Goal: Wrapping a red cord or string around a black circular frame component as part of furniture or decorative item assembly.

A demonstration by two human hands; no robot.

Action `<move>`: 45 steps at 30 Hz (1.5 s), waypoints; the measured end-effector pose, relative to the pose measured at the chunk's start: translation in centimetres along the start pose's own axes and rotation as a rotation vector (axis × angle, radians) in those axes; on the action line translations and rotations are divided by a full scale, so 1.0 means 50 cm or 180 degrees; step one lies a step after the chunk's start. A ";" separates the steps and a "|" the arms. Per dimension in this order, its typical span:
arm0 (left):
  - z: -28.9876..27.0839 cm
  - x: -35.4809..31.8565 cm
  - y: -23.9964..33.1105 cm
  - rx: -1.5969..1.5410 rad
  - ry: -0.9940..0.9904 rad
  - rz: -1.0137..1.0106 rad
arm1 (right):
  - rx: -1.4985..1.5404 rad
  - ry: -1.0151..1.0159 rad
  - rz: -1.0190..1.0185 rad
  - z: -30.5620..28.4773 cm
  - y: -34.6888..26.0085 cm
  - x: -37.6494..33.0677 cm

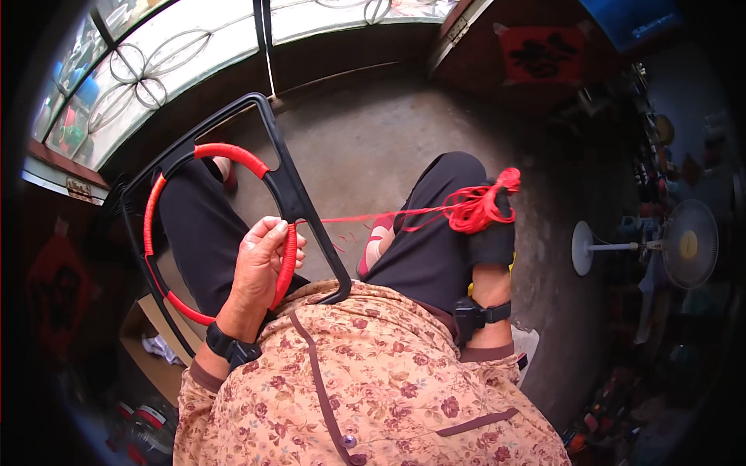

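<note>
A black frame [278, 147] with rounded corners leans across my left thigh. Inside it is a ring [233, 154], wound in several stretches with red cord. My left hand [263, 252] pinches the ring's right side, thumb and fingers closed on the wrapped part. From there a red strand runs taut to a loose red cord bundle [474, 211] over my right knee. My right hand [493, 233], in a black glove, is closed around this bundle; loops hang from it and partly hide the fingers.
To the right stands a white fan [690, 244]. A cardboard box [159, 338] sits low on the left, with white cloth inside. Small red scraps lie on the grey concrete floor [350, 147] between my feet. Windows with curled metal bars [140, 78] line the far left.
</note>
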State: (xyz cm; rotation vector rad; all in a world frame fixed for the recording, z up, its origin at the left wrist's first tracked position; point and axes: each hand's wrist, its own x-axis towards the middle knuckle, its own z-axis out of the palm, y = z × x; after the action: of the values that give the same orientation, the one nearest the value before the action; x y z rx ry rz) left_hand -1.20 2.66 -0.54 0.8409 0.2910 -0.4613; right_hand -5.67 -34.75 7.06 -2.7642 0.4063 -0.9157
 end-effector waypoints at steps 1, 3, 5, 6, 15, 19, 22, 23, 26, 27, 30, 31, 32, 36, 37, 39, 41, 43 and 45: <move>-0.007 -0.001 -0.005 -0.0023 -0.0024 0.0069 | 0.0155 0.0021 0.0078 -0.009 0.011 0.009; 0.004 -0.006 -0.019 0.0026 -0.0156 -0.0084 | 0.0482 0.0029 0.0244 0.006 0.026 0.066; 0.018 -0.005 -0.019 0.0069 -0.0183 -0.0144 | 0.0838 0.0022 0.0390 0.008 0.015 0.056; 0.019 -0.005 -0.017 0.0009 -0.0172 -0.0187 | 0.1026 0.0004 0.0451 0.012 0.017 0.066; 0.039 -0.016 -0.015 -0.0051 -0.0462 -0.0262 | 0.2849 -0.0389 0.1097 0.021 0.191 0.165; 0.026 -0.011 -0.010 -0.0140 -0.0494 -0.0208 | 0.3542 -0.0451 0.1457 0.026 0.228 0.178; 0.020 -0.006 -0.007 -0.0302 -0.0473 -0.0232 | 0.3851 -0.0474 0.1661 0.026 0.175 0.165; 0.015 -0.008 -0.005 -0.0372 -0.0435 -0.0267 | 0.3969 -0.1359 0.1403 0.025 0.098 0.141; 0.015 -0.008 -0.005 -0.0328 -0.0388 -0.0207 | 0.3329 -0.3083 0.1540 0.031 -0.085 0.057; 0.012 -0.011 -0.004 -0.0364 -0.0382 -0.0169 | 0.2946 -0.3861 0.0931 0.023 -0.147 0.032; 0.021 -0.006 0.000 -0.0313 -0.0408 -0.0212 | 0.2623 -0.4837 -0.1556 0.151 -0.201 -0.060; 0.022 -0.006 0.000 -0.0303 -0.0424 -0.0210 | 0.2646 -0.5200 -0.1273 0.174 -0.240 -0.087; 0.028 -0.007 -0.001 -0.0267 -0.0430 -0.0230 | 0.3372 -0.5511 0.0595 0.254 -0.242 -0.137; 0.036 -0.017 0.002 -0.0042 -0.0355 -0.0180 | 0.4785 -0.4827 0.0836 0.353 -0.319 -0.121; 0.038 -0.020 0.002 0.0018 -0.0327 -0.0144 | 0.4478 -0.4515 0.0071 0.350 -0.336 -0.093; 0.035 -0.021 0.000 0.0135 -0.0346 -0.0099 | 0.4061 -0.3599 -0.0632 0.349 -0.358 -0.066; 0.028 -0.019 0.001 -0.0153 -0.0389 -0.0192 | 0.5067 -0.3867 -0.0132 0.331 -0.389 -0.050; 0.021 -0.019 0.000 -0.0495 -0.0431 -0.0248 | 0.6065 -0.4077 0.0433 0.309 -0.403 -0.043; 0.012 -0.013 -0.006 -0.0846 -0.0474 -0.0297 | 0.4078 -0.3199 -0.0866 0.291 -0.398 -0.046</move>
State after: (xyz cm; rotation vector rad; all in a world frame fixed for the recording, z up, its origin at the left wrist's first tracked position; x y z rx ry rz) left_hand -1.89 2.19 -0.06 0.5324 0.2482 -0.5561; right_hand 5.29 -13.76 -0.25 -1.6802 -0.5547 0.2699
